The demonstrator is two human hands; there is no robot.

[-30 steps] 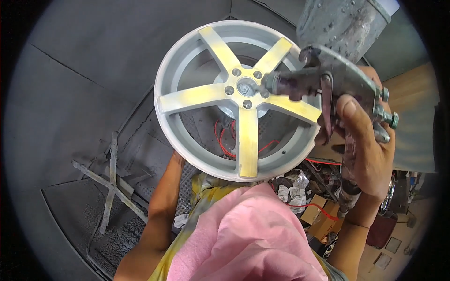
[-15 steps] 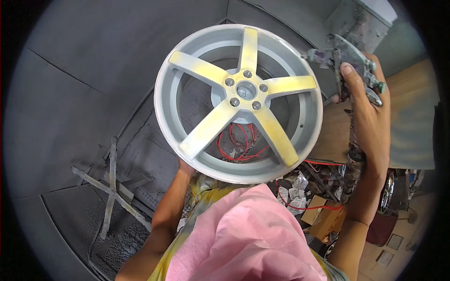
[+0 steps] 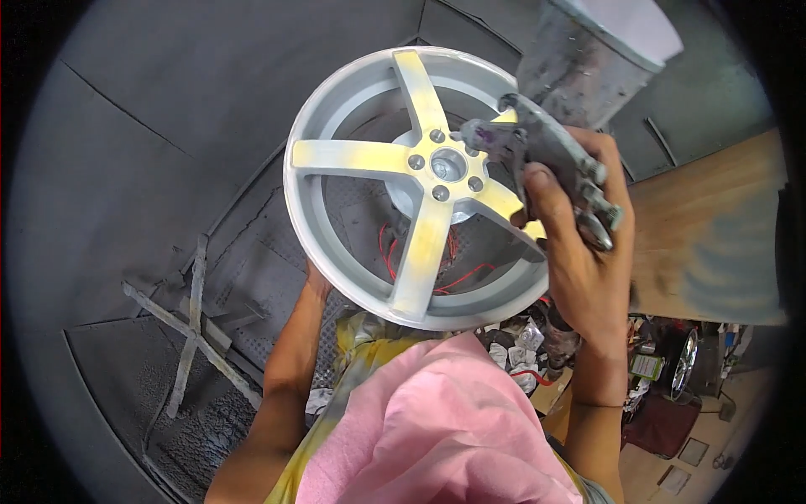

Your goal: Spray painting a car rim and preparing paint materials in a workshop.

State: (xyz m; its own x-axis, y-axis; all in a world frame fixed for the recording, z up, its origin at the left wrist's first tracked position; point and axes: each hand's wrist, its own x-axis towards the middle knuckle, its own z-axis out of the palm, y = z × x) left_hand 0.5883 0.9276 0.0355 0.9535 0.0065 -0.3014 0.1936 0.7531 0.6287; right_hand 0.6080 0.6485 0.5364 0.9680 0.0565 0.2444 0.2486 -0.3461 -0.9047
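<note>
A five-spoke car wheel rim [image 3: 340, 158], pale grey with yellow-tinted spoke faces, faces up before me. My left hand [image 3: 316, 281] is at its lower left edge; the fingers are hidden behind the rim, so their grip does not show. In my right hand [image 3: 579, 244] is a paint-stained spray gun [image 3: 546, 139], the fingers wrapped round its handle. The gun's nozzle end hangs over the right part of the wheel, near the hub, covering part of the right spokes. A grey, paint-smeared cup [image 3: 579, 63] sits on top of the gun.
A grey cross-shaped stand [image 3: 192, 334] stands at lower left. Dark grey panels enclose the left and far sides. At the right are a wooden board [image 3: 697, 235], crumpled litter [image 3: 529, 336] and another wheel [image 3: 686, 363]. A red hose [image 3: 462, 281] shows beneath the rim.
The wheel rim has turned counterclockwise. My right hand has brought the spray gun leftward, over the wheel's right side. My left hand has shifted slightly up and left along the edge.
</note>
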